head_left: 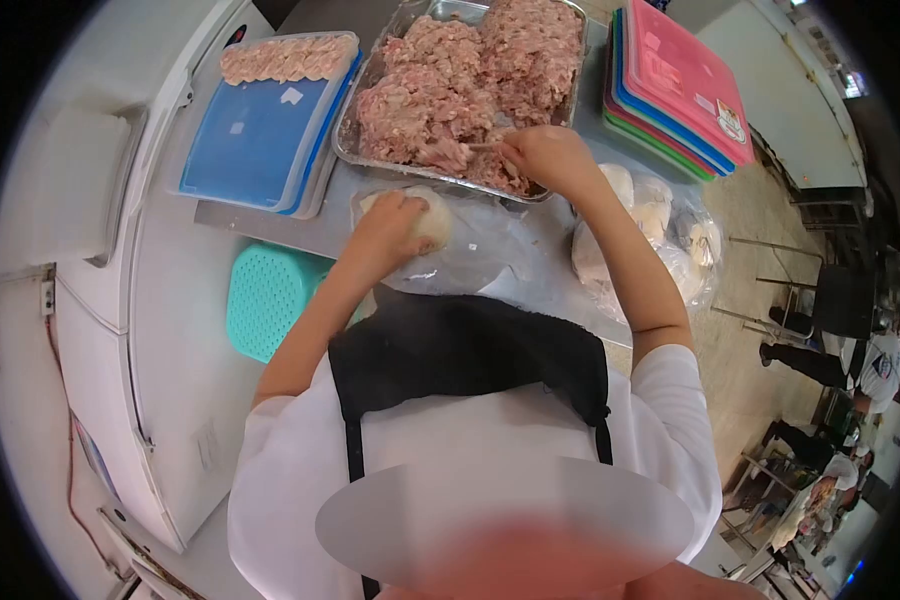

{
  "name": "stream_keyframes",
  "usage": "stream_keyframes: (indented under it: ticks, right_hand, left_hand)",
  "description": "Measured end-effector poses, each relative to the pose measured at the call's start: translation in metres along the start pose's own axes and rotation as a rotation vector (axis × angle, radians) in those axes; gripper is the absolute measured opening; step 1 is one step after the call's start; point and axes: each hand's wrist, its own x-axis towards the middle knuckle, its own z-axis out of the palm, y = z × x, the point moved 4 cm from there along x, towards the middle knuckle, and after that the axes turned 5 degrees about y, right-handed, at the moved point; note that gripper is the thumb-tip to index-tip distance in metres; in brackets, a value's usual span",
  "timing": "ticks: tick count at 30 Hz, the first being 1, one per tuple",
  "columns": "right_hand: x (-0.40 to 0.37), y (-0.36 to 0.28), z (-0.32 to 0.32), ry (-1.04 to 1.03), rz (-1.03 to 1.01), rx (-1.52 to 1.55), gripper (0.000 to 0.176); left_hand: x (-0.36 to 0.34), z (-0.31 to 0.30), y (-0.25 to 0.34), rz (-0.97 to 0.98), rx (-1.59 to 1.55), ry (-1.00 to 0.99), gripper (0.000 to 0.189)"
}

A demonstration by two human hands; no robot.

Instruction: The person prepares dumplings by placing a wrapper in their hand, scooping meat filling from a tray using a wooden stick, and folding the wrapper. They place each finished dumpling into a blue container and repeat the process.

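Note:
My left hand point(395, 225) is curled over a pale round stack of dough wrappers point(436, 222), fingers at the far edge and thumb at the near side. The stack rests on clear plastic sheeting just in front of the metal tray point(342, 140). Minced meat point(440, 85) is heaped in that tray. At the tray's near right edge, my right hand point(550, 158) is closed around a thin flat utensil point(484, 147), whose tip reaches left into the meat. The utensil's grip end is hidden in my fist.
Left of the tray, a lidded blue container point(255, 140) carries a row of formed dumplings point(288, 60). Coloured lids point(675, 85) are stacked to the right, above bagged pale dough rounds point(655, 225). A turquoise perforated basket point(265, 300) sits below left. People point(875, 370) stand far right.

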Motion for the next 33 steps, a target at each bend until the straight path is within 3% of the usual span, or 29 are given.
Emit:
stream_keyframes:
  ticks: [1, 4, 7, 10, 15, 16, 18, 21, 23, 26, 29, 33]
  right_hand:
    - [-0.002, -0.002, -0.001, -0.083, 0.009, -0.122, 0.034]
    - [-0.021, -0.027, 0.023, 0.170, -0.125, -0.006, 0.040]
    - [-0.032, -0.017, 0.029, 0.244, -0.013, 0.220, 0.040]
    - [-0.031, -0.007, 0.015, 0.094, 0.028, 0.342, 0.037]
    - [-0.019, -0.030, 0.013, 0.098, 0.018, -0.074, 0.035]
    - [-0.019, -0.039, 0.020, 0.084, -0.009, -0.144, 0.034]
    - [-0.016, -0.039, 0.011, 0.128, 0.057, 0.013, 0.035]
    - [-0.002, -0.052, -0.010, 0.164, 0.070, 0.042, 0.036]
    - [0.015, -0.068, -0.016, 0.179, 0.074, -0.069, 0.035]
    - [0.035, -0.087, 0.032, 0.130, -0.072, -0.237, 0.035]
    - [0.031, -0.091, 0.025, 0.148, 0.106, -0.035, 0.033]
    - [0.009, -0.077, 0.012, 0.316, 0.312, 0.531, 0.035]
  left_hand:
    - [0.001, 0.009, -0.005, 0.001, -0.020, 0.018, 0.043]
    - [0.008, 0.025, -0.023, 0.020, -0.075, 0.039, 0.034]
    - [0.009, 0.025, -0.038, -0.013, -0.196, 0.009, 0.025]
    - [0.012, 0.013, -0.044, -0.035, -0.358, 0.035, 0.020]
    - [0.024, -0.023, -0.034, 0.049, -0.451, 0.121, 0.018]
    - [0.025, -0.024, -0.038, -0.076, -0.516, 0.078, 0.019]
    - [0.023, -0.024, -0.048, -0.330, -0.646, 0.003, 0.020]
    - [0.016, -0.020, -0.061, -0.256, -0.733, 0.027, 0.023]
    - [0.007, -0.029, -0.054, -0.154, -0.705, -0.093, 0.025]
    - [0.001, -0.032, -0.059, -0.076, -0.709, -0.229, 0.030]
    - [0.000, -0.032, -0.075, -0.031, -0.804, -0.258, 0.033]
    - [0.013, -0.049, -0.077, 0.022, -0.770, -0.250, 0.031]
